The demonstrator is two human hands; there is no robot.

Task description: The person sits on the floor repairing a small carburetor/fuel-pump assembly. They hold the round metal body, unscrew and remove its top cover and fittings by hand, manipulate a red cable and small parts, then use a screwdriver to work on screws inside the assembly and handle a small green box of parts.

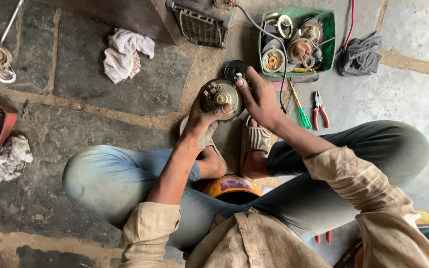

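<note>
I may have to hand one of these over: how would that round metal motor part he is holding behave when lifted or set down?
The round motor part looks metal and solid, so probably heavy for its size; the left hand cups it underneath while the right hand works on top. Stiff, not floppy. Its round rim could let it roll on the stone floor.

A stone-slab floor (398, 94) with sandy joints carries everything. Taking the green plastic tray (329, 34) of motor parts as landmark: a dark grey rag (359, 55) lies just to its right, a green-handled screwdriver (301, 111) and red-handled pliers (320, 110) lie below it, and a crumpled white cloth (124, 53) lies well to its left. A second crumpled cloth (9, 160) lies far to its lower left.
</note>
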